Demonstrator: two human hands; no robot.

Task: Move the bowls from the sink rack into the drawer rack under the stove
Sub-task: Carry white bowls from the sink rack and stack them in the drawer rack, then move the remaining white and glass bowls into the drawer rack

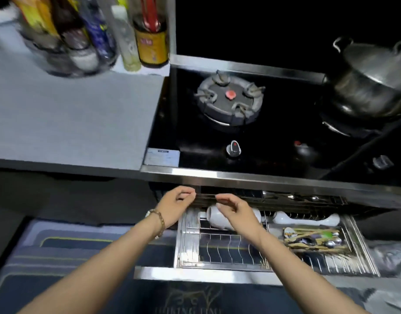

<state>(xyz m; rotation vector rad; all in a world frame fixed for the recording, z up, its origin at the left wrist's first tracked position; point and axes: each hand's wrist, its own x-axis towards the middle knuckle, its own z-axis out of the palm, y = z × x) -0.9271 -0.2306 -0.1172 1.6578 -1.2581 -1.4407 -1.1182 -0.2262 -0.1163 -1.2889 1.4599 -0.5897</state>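
The drawer rack (pixel 217 252) under the stove is pulled out, a steel frame with wire dividers. White bowls (pixel 214 217) lie on their sides at its back left, partly hidden by my right hand (pixel 235 211), which hovers just above them with fingers loosely curled and nothing held. My left hand (pixel 175 206) hangs beside the drawer's back left corner, fingers apart and empty, with a bead bracelet on the wrist. More white dishes (pixel 303 219) stand in the back right of the rack. The sink rack is out of view.
A cutlery tray (pixel 313 240) with spoons and chopsticks sits in the drawer's right part. Above is the black gas stove (pixel 229 100) with a steel pot (pixel 367 87) on the right burner. Sauce bottles (pixel 149 30) stand on the grey counter (pixel 70 121). A mat (pixel 81 257) covers the floor.
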